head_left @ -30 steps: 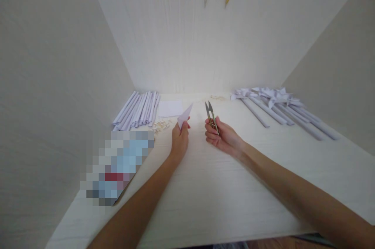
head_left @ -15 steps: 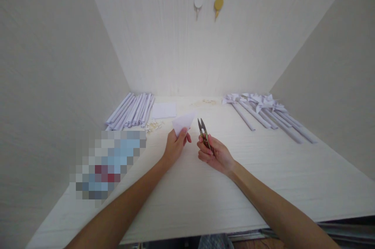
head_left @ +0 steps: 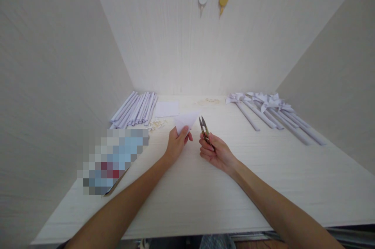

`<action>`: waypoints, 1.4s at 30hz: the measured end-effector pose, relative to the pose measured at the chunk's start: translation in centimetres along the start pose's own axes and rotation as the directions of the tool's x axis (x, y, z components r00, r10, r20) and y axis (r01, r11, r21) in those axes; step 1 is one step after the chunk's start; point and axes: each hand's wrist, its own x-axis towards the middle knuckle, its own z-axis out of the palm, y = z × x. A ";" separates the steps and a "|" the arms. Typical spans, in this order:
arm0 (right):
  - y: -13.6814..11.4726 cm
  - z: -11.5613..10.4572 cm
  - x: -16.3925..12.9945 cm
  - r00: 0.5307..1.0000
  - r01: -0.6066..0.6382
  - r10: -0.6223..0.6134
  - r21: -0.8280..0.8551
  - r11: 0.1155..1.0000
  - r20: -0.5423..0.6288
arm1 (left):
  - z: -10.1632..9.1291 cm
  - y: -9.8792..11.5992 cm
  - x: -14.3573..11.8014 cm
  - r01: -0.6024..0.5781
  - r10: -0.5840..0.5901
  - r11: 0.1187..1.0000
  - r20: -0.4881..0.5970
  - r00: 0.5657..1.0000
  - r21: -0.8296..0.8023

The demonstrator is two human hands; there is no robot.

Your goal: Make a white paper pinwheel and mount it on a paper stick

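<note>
My left hand (head_left: 177, 141) pinches a folded, three-cornered piece of white paper (head_left: 185, 120) between thumb and fingers. In my right hand (head_left: 215, 149) is a pair of thread snips (head_left: 204, 128), gripped round the handles. Their two dark blades are parted and point away from me, a short way right of the paper without touching it. Behind my left hand a flat white paper sheet (head_left: 166, 109) lies on the table. Small pale bits (head_left: 157, 125) are heaped in front of that sheet.
Rolled white paper sticks (head_left: 136, 108) are stacked at the back left. Several paper pinwheels (head_left: 265, 104) on sticks lie at the back right. A blurred-out flat object (head_left: 117, 161) rests on the left. Two round hooks (head_left: 223, 0) hang on the back wall above the white table (head_left: 187, 202).
The whole view has shifted slightly. Both hands keep nearly the same pose, with the paper and the snips still held and apart from each other.
</note>
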 end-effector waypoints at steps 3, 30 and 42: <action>-0.1 -0.1 0.1 0.999 0.031 -0.030 0.053 0.998 -0.032 | -0.1 -0.3 0.1 0.007 -0.007 1.000 0.001 1.000 0.009; 0.0 -0.2 0.4 0.992 0.056 -0.059 -0.027 0.998 -0.114 | -0.2 -0.3 0.3 0.071 -0.071 0.995 0.004 0.997 -0.068; 0.1 0.4 0.1 0.993 0.068 -0.090 -0.257 0.964 -0.076 | -0.3 -0.3 0.4 0.137 -0.131 0.976 0.046 0.990 -0.167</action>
